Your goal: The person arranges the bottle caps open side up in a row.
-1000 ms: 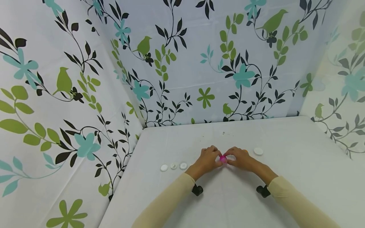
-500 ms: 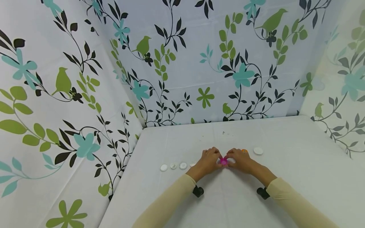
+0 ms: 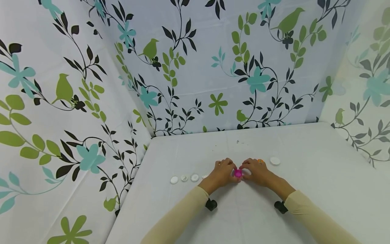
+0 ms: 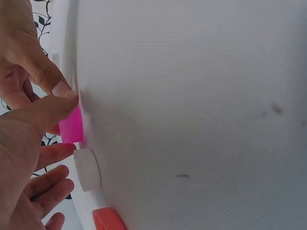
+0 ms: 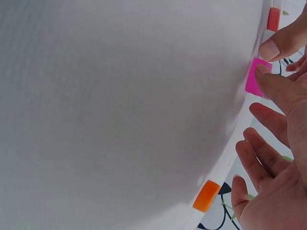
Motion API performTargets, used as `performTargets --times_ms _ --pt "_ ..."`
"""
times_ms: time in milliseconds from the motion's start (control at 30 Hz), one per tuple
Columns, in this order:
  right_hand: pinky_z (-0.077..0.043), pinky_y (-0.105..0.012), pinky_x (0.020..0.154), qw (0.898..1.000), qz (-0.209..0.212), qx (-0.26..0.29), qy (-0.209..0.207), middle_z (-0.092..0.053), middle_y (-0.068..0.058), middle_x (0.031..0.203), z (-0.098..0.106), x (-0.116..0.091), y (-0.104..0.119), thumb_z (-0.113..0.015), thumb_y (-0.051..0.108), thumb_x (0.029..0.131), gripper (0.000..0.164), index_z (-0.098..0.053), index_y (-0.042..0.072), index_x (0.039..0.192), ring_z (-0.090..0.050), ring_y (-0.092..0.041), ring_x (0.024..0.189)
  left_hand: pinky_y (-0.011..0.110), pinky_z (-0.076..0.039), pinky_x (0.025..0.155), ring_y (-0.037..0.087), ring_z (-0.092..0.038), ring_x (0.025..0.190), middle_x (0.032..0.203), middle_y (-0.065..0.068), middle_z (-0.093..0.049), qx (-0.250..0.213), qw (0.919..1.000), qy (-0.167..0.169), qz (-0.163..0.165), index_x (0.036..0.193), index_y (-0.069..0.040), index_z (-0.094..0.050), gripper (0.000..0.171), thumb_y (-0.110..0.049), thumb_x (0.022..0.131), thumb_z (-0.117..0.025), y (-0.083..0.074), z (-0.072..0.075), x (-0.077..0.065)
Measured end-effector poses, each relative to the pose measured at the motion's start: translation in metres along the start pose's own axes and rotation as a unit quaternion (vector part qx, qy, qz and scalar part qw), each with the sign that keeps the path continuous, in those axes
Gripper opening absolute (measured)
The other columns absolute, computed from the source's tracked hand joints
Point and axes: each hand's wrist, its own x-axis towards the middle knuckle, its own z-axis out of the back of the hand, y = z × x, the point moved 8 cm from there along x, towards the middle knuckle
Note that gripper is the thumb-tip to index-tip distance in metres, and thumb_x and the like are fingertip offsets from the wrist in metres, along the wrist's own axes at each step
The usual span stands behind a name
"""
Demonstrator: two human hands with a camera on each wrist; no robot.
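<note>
A pink bottle cap (image 3: 238,173) is between my two hands, low at the tabletop. My left hand (image 3: 223,172) holds it from the left by thumb and fingertip. From the right, my right hand (image 3: 256,171) holds the same cap, with the thumb against its side in the right wrist view. Its other fingers are spread and loosely bent. In the left wrist view a white cap (image 4: 88,170) stands just beyond the pink one, and an orange-red cap (image 4: 109,219) lies farther along.
White round caps (image 3: 174,180) form a row left of my left hand, which partly covers the row's end. An orange cap (image 3: 260,161) shows behind my right hand, beside a white disc (image 3: 275,161). The white table (image 3: 243,217) meets a patterned cloth (image 3: 195,74) at the back.
Both hands have shifted slightly toward me with the pink cap, which now looks flatter and rounder from above. The orange cap behind my right hand has come into sight.
</note>
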Motion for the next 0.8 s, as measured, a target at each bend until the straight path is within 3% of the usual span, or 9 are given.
performTargets --times_ms 200,433,800 --pt "-0.045 -0.059 0.090 1.000 -0.021 -0.005 -0.014 -0.064 -0.017 0.133 0.015 -0.003 -0.015 -0.085 0.034 0.090 0.044 -0.073 0.011 0.127 -0.058 -0.041 0.127 0.046 -0.040 0.112 0.018 -0.056 0.128 0.138 0.001 -0.057 -0.005 0.9998 -0.011 -0.013 0.132 -0.020 -0.067 0.050 -0.057 0.098 -0.069 -0.009 0.007 0.008" --pt "-0.045 -0.062 0.089 0.998 -0.058 -0.017 -0.025 -0.062 -0.024 0.134 0.044 -0.007 -0.040 -0.087 0.030 0.088 0.051 -0.071 0.006 0.130 -0.056 -0.046 0.124 0.045 -0.041 0.112 0.018 -0.057 0.128 0.139 0.002 -0.057 -0.006 0.9998 -0.010 -0.018 0.135 -0.018 -0.067 0.043 -0.045 0.102 -0.068 -0.027 0.022 0.033" --pt "-0.042 -0.064 0.091 0.995 -0.094 -0.009 -0.018 -0.062 -0.026 0.134 0.053 -0.014 -0.070 -0.084 0.021 0.091 0.042 -0.072 0.005 0.128 -0.054 -0.048 0.124 0.038 -0.040 0.110 0.016 -0.055 0.127 0.137 -0.001 -0.057 -0.007 0.9995 0.027 -0.012 0.134 -0.022 -0.068 0.037 -0.040 0.102 -0.071 -0.053 0.013 0.077"
